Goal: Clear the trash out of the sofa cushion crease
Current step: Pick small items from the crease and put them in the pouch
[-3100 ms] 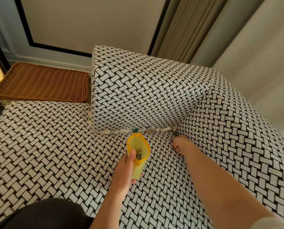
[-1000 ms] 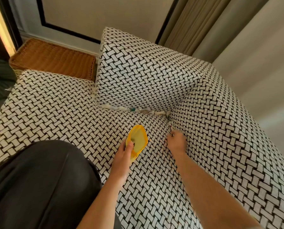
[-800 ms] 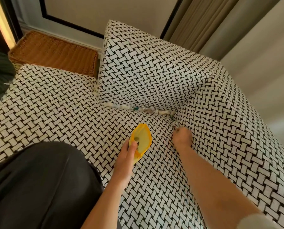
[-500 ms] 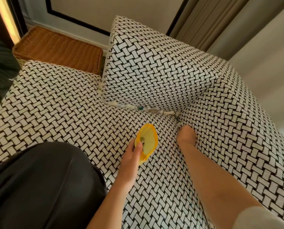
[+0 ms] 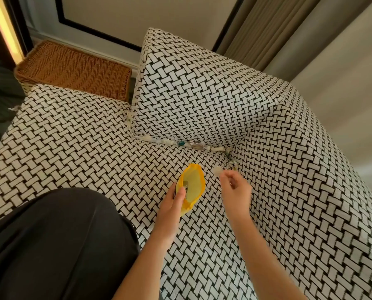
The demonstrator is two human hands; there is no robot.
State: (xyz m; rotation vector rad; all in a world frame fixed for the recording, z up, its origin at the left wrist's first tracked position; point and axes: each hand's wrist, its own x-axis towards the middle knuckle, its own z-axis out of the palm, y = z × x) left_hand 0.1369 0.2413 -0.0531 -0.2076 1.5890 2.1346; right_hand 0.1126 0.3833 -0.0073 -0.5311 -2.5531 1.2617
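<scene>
The right hand (image 5: 235, 188) has lifted out of the corner crease (image 5: 228, 156) and now pinches a pale scrap (image 5: 217, 170) just beside the open yellow bag (image 5: 193, 180), which the left hand (image 5: 172, 204) grips. More trash (image 5: 189, 144) lines the crease under the back cushion (image 5: 198, 100).

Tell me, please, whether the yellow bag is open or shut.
Open: the yellow bag gapes in a wide oval, a small dark item shows inside, and the left hand grips its rim.
</scene>
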